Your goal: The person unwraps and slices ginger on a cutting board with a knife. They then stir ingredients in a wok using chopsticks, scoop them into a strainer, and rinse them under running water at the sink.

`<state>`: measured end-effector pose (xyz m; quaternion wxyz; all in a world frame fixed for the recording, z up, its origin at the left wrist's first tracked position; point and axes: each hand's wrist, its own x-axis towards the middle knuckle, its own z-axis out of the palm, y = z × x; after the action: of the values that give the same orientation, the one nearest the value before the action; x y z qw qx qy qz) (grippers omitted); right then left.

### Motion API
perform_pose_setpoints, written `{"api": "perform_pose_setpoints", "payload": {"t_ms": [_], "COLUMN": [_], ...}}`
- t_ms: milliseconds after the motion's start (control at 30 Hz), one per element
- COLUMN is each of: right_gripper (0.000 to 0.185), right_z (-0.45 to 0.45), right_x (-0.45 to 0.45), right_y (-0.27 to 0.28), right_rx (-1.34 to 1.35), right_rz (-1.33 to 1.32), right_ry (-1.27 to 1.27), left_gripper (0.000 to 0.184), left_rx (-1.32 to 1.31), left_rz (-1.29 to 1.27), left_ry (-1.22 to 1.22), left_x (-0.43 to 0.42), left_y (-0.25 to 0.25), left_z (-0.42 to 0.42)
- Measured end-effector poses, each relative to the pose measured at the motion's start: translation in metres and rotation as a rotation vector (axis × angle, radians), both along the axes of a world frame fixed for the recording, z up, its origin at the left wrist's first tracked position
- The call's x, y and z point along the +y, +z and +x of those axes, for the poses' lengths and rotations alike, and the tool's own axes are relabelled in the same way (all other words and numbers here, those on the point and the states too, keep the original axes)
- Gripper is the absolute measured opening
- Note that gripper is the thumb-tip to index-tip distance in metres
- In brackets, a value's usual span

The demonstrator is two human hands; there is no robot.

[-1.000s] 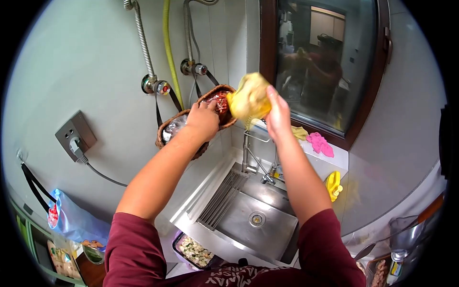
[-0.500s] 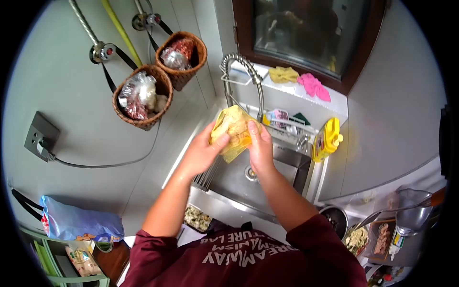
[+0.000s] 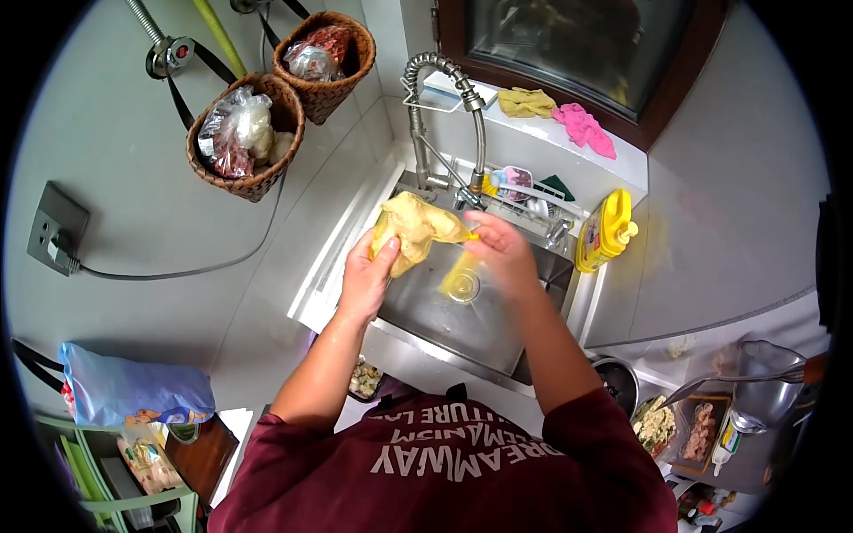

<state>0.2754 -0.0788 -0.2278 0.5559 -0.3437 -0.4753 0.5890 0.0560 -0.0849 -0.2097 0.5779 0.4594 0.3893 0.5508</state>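
Note:
Above the sink, a yellow plastic bag [image 3: 410,222] with pale contents is held in the air. My left hand [image 3: 367,271] grips its rounded, full end from the left, thumb across the front. At the bag's twisted neck on the right, my right hand [image 3: 502,249] pinches the plastic, its fingers partly blurred. A loose yellow flap of the bag hangs beneath the neck. Under both hands lies the steel sink [image 3: 435,306] with its round drain.
Two wicker baskets [image 3: 283,142] [image 3: 354,80] with plastic bags inside hang on the left wall. A coiled faucet [image 3: 418,124] stands behind the sink. A yellow bottle [image 3: 606,233] is on the right. Gloves in yellow [image 3: 526,103] and pink [image 3: 584,130] lie on the ledge.
The bag came away from the baskets to above the sink. My left hand left the baskets and took hold of the bag. My right hand has moved to its neck, which is now drawn out.

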Motion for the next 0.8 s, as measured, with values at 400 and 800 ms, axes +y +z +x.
{"api": "perform_pose_setpoints", "payload": {"t_ms": [400,800], "right_gripper": [0.021,0.052], "right_z": [0.023,-0.021], "right_x": [0.007,0.005], "right_y": [0.003,0.017], "right_rx": [-0.667,-0.448], "right_rz": [0.015,0.227], "right_ry": [-0.225,0.023], "left_gripper": [0.034,0.037], "left_rx": [0.129,0.296], "left_rz": [0.059,0.159], "left_ry": [0.043,-0.001], "left_x": [0.001,-0.006], "left_y": [0.008,0.009], "left_z": [-0.011,-0.003]}}
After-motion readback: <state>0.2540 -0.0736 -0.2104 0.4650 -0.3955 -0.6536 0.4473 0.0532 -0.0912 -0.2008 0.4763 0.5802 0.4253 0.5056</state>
